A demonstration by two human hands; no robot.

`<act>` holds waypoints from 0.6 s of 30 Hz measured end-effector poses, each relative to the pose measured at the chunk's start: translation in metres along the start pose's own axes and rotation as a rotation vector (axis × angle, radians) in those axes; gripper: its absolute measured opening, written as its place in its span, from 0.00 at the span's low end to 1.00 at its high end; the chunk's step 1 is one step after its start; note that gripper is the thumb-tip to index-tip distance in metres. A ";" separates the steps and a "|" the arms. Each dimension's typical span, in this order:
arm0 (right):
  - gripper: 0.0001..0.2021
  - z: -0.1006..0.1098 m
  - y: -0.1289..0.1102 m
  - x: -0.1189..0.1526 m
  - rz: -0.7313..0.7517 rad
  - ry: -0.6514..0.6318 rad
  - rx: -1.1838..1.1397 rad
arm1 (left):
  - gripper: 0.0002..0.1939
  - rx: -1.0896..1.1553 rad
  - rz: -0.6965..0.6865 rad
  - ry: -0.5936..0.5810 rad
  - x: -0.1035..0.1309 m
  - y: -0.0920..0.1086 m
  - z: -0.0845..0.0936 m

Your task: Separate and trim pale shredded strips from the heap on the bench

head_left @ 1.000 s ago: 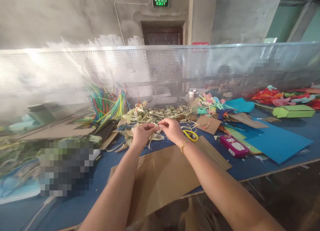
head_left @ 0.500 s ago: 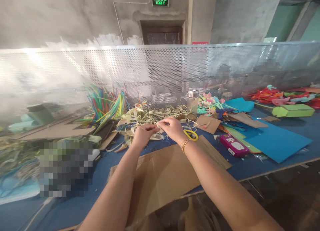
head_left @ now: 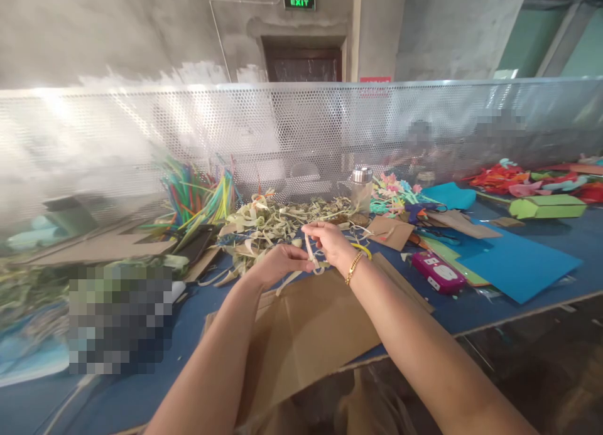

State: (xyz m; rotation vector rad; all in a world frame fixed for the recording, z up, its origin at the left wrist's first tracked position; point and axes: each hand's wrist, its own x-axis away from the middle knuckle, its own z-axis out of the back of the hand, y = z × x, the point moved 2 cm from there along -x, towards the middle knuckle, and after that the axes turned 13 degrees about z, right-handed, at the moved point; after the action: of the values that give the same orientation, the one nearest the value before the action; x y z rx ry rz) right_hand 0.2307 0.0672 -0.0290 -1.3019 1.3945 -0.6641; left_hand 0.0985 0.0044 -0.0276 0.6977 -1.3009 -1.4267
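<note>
Between my two hands stretches a thin, pale strip (head_left: pixel 309 245) with a small loop or knot at its lower end. My left hand (head_left: pixel 285 262) pinches that lower end between thumb and fingers. The upper end is in the closed fingertips of my right hand (head_left: pixel 330 240), which is slightly higher and to the right. A gold bracelet (head_left: pixel 354 267) circles my right wrist. Just beyond the hands lies a heap of similar pale green and cream strips (head_left: pixel 259 218). Below them is a flat brown cardboard sheet (head_left: pixel 306 334). The strip's exact material cannot be made out.
A perforated metal screen (head_left: pixel 211 127) stands behind the blue table (head_left: pixel 188 334). Coloured stems (head_left: pixel 198 190), a bottle (head_left: pixel 362 184), a magenta box (head_left: pixel 438 272), a blue sheet (head_left: pixel 518 259) and a green paper box (head_left: pixel 546 206) surround the work spot.
My hands have come nearer and slightly lower, away from the heap. The pale strip now shows between them, my left hand having dropped below my right.
</note>
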 end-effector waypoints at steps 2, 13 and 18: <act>0.12 0.003 0.002 -0.002 -0.025 0.054 -0.022 | 0.08 -0.010 0.006 -0.028 0.000 0.001 -0.003; 0.11 0.007 0.003 -0.006 0.031 0.218 -0.075 | 0.07 -0.060 0.031 -0.137 0.001 0.000 -0.014; 0.15 0.005 0.002 -0.004 0.060 0.075 0.037 | 0.08 0.010 -0.020 -0.081 0.001 0.001 -0.013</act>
State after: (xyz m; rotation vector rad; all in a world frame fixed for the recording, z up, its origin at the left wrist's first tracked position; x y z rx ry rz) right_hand 0.2344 0.0727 -0.0311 -1.2119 1.4693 -0.7013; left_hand 0.1107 -0.0006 -0.0293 0.6668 -1.3675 -1.4788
